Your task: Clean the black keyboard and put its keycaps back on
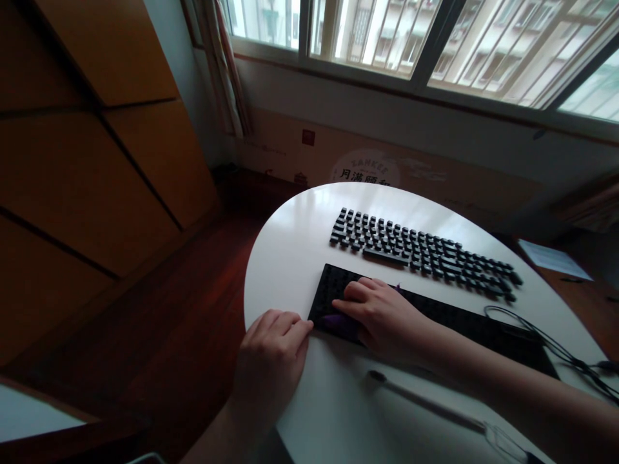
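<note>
A black keyboard base (pixel 435 316) with its keycaps off lies on a round white table (pixel 285 258). My left hand (pixel 273 345) is at its left end, fingers curled together, the foremost fingertip touching the near corner. Over the left part of the base, my right hand (pixel 382 312) is closed around a purple object (pixel 336 321); its kind is hard to make out, as the fingers cover most of it. Behind the base, loose black keycaps (pixel 416 248) stand in rows in keyboard order.
In front of the base lies a thin tool (pixel 430 406) with a dark tip and a wire loop. Black cables (pixel 556 341) run across the table's right side. A wooden cabinet (pixel 62 161) is at left; a barred window (pixel 377 38) and a printed cardboard panel (pixel 290 145) are behind.
</note>
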